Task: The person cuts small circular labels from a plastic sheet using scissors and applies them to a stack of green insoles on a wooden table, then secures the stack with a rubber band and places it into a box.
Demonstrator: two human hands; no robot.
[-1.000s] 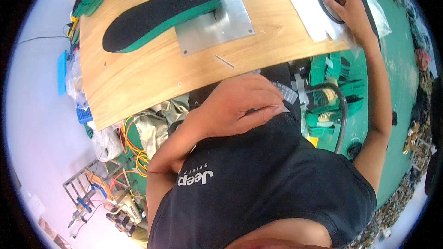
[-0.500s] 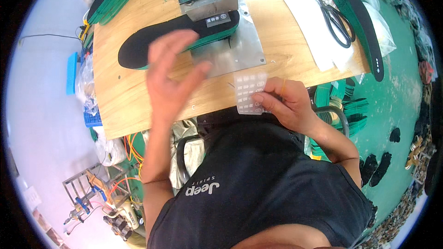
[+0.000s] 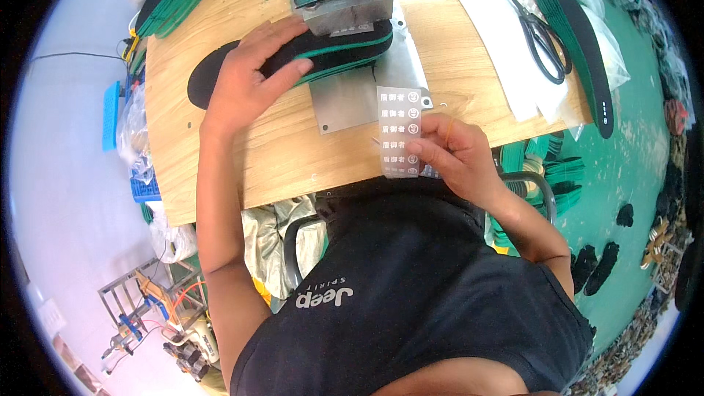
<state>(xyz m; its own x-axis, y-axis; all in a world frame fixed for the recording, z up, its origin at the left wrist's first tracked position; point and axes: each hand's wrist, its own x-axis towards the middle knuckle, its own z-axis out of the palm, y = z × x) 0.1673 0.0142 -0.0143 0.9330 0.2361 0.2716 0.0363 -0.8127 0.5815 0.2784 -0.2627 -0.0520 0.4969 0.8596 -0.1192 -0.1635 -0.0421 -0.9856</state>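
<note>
My left hand (image 3: 253,73) lies across a black insole (image 3: 337,45) with a green edge, thumb on the near side and fingers along the far side. That insole tops a small stack, its heel end under the metal block of a press (image 3: 345,11). A small label on the heel is partly hidden beneath the block. Between thumb and fingers, my right hand (image 3: 458,158) pinches a translucent sheet of white-printed labels (image 3: 396,125) above the table's front edge.
A thin metal plate (image 3: 341,106) lies under the insoles on the wooden table (image 3: 271,169). Black scissors (image 3: 539,40) rest on white sheets (image 3: 491,44) at the right, beside another insole stack (image 3: 579,51). More bundled insoles (image 3: 172,0) stand at the far left.
My left hand has come down from above the table onto the insole. The insole's heel sits further under the press block, covering more of its label. The label sheet stays in my right hand.
</note>
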